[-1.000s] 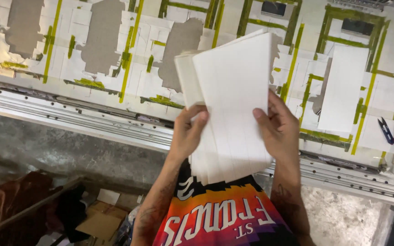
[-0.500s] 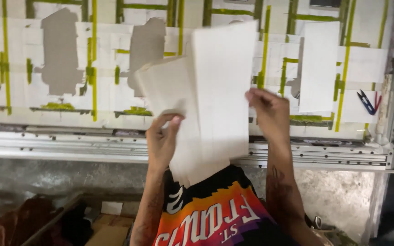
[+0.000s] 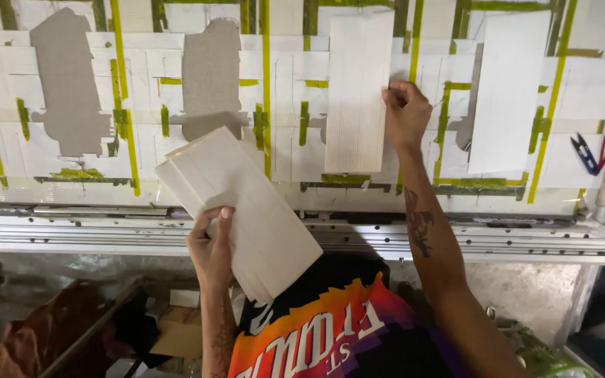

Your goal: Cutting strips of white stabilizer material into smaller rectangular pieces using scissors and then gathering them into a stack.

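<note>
Taped white worktable (image 3: pixel 141 150); left hand (image 3: pixel 211 245) grip closed around card stack (image 3: pixel 239 210); right hand (image 3: pixel 406 112) pinches single sheet (image 3: pixel 357 91).

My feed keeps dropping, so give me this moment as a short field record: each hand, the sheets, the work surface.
left hand: grips a stack of white sheets, tilted, above the table's metal rail
right hand: fingers on the right edge of a single white sheet lying flat on the table
placed sheet: another white sheet lies to the right
empty spots: two grey cut-out shapes uncovered at left
surface: white table with yellow-green tape strips
tool: blue thread snips at right edge
</note>
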